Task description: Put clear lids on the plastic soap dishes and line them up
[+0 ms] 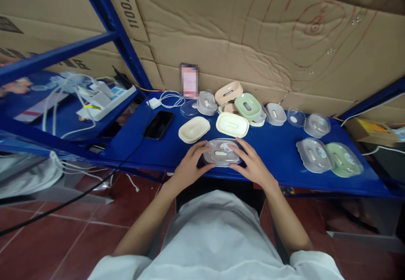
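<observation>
The person holds a clear soap box at the near edge of the blue surface, directly in front of the body. The left hand cups its left end and the right hand its right end; the fingers of both hands are curled onto the clear lid, grasping the box from both sides, with a pale tray visible through the plastic. The step looks like pressing the lid down onto its base, and doing that well probably means keeping the box flat on the surface, pushing evenly at both ends so the lid does not tilt, and checking that the rim meets all round. The box sits close to the edge, so a sideways push could slide it off. Just behind it lie a cream tray and a beige tray, apart from the hands; two finished-looking boxes, one clear and one green, lie well to the right.
</observation>
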Available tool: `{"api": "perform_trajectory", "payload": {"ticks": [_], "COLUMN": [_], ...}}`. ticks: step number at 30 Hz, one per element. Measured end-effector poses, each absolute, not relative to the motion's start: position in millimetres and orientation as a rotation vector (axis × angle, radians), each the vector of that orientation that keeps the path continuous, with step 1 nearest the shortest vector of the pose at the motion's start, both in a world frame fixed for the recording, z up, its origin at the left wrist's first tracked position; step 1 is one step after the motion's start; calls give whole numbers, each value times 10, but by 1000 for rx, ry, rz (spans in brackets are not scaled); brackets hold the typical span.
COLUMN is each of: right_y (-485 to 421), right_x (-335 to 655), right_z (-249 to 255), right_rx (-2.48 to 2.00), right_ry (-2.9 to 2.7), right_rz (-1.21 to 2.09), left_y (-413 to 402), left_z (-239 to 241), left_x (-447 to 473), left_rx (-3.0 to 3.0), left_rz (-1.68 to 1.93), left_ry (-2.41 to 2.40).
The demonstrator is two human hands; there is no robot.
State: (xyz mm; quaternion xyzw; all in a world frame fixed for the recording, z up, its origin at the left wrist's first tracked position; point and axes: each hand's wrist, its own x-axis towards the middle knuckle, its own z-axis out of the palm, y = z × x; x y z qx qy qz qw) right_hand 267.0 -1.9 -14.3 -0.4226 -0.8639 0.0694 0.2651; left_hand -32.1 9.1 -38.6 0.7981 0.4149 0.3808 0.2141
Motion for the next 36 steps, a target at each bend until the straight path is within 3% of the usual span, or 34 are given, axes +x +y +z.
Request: {"api": "perform_trajectory", "payload": {"ticks": [36], "right_y": [-41], "right_x": [2505], "right_z": [-157], "right_rx": [-1160], "right_ry": [-2376], "right_rz": [97], "left_y": [101], "left_z": [-340], "left_x": [-333], "left_rx": [2192], "left_rz": [985], "left_ry": [1134]}}
